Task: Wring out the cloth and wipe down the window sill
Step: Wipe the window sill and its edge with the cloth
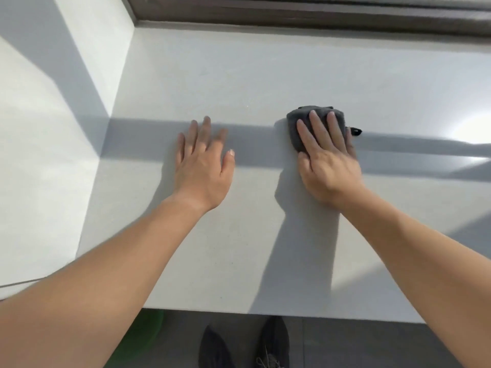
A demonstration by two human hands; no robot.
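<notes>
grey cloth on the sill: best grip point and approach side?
Judging by its pose, the grey cloth is best taken at its bunched far edge, coming from above on the window side. The right hand lies flat over its near half, and it lies flat on the window sill, so pinch there.

Window sill (239, 83): pale grey-white, stone-like or composite, smooth, faintly speckled, semi-gloss w/ a bright sheen patch at right. Cloth (297, 128): dark grey, soft fuzzy nap like microfibre, matt, bunched; small black tab at its right edge. Window frame (292, 17): dark brown, smooth, satin, prob. metal or plastic, can't tell. Side wall (39, 128): white, matt, painted look. Shoes (273, 341): dark knit fabric, matt.
</notes>
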